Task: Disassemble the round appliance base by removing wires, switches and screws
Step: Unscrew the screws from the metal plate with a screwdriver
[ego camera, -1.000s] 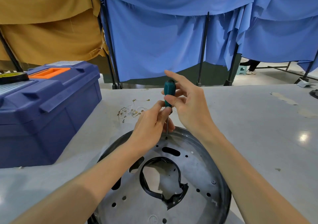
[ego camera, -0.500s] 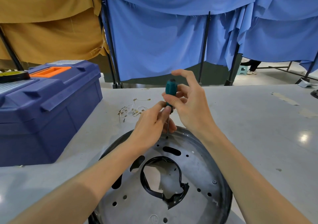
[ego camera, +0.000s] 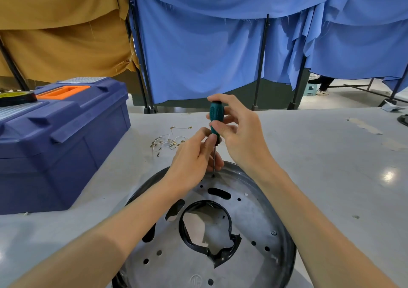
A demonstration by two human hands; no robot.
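Round metal base (ego camera: 254,221) lies flat on the counter (ego camera: 320,166), near edge, right in front of the person. It has a large centre cutout lined with a torn black plastic ring (ego camera: 223,254), with slots and small holes scattered around it.

Screwdriver (ego camera: 216,113), teal handle, stands roughly upright with its tip in a screw hole (ego camera: 213,175) at the base's far rim.
- Right hand (ego camera: 240,137): fingers and thumb wrapped round the handle.
- Left hand (ego camera: 192,161): fingertips pinching the shaft just under the handle; heel of the hand is over the base's far-left rim.

Loose wires (ego camera: 170,141) with ring terminals lie in a small pile on the counter just beyond the base. A blue toolbox (ego camera: 61,146) with an orange handle sits on the left of the counter, with a tape roll (ego camera: 17,96) on its lid. Blue (ego camera: 198,55) and mustard (ego camera: 61,33) cloths hang on frames behind.
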